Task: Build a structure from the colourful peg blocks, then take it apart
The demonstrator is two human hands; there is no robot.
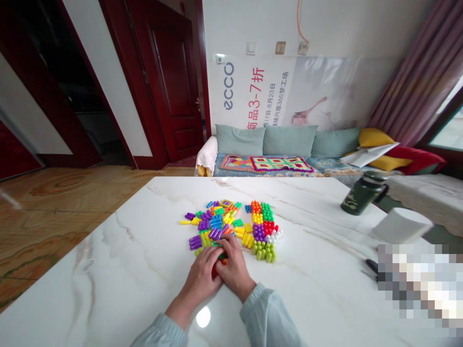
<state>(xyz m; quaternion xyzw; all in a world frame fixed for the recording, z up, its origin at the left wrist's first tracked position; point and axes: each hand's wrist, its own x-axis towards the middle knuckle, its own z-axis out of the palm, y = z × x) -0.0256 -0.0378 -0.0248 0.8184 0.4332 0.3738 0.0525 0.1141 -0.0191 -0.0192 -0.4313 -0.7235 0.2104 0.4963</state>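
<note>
A scatter of small plastic building pieces (217, 222) in purple, yellow, blue and green lies on the white marble table (137, 250). To its right sits an assembled block of knobbly pieces (265, 230) in orange, green, yellow, red, purple and white. My left hand (200, 275) and my right hand (234, 268) are pressed together at the near edge of the scatter. Both are closed around red and orange pieces (220, 262) that mostly hide between the fingers.
A dark green mug (362, 193) and a white cylindrical container (401, 225) stand at the right of the table. Black scissor handles (371, 266) lie near a blurred patch. A sofa (289, 154) with cushions lies beyond the table, and a dark red door (170, 82) stands at the left.
</note>
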